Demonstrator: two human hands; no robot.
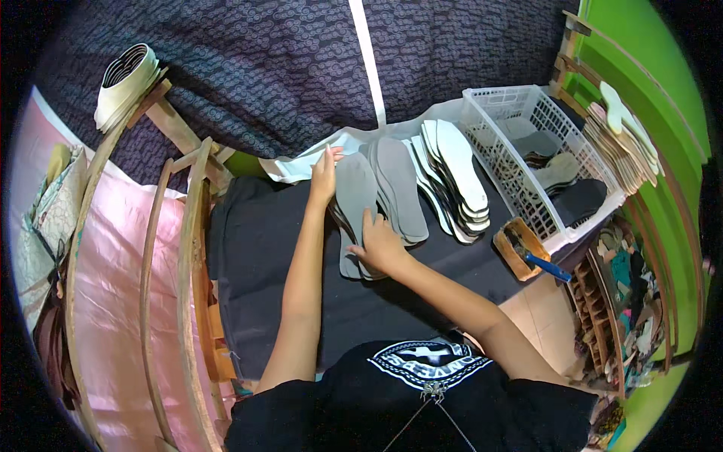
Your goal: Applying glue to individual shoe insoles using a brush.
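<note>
A stack of grey shoe insoles (352, 181) lies on the dark-covered table in front of me, slightly fanned at the heel end. My left hand (324, 179) is at the toe end, against the stack's left edge, with fingers stretched out. Over the heel end rests my right hand (382, 245), index finger extended onto the top insole and thumb spread toward the lower edge. Just right of it lies another fanned stack of grey insoles (398, 184). Farther right are white-topped insoles (461, 169), some with dark undersides showing.
A white plastic crate (553, 242) holds more insoles at the right. Before it sits a small wooden box (520, 260) with a blue-handled brush (550, 267). Tan insoles (614, 151) are stacked beyond the crate. Wooden rails (192, 286) border the left; cream pieces (120, 90) hang there.
</note>
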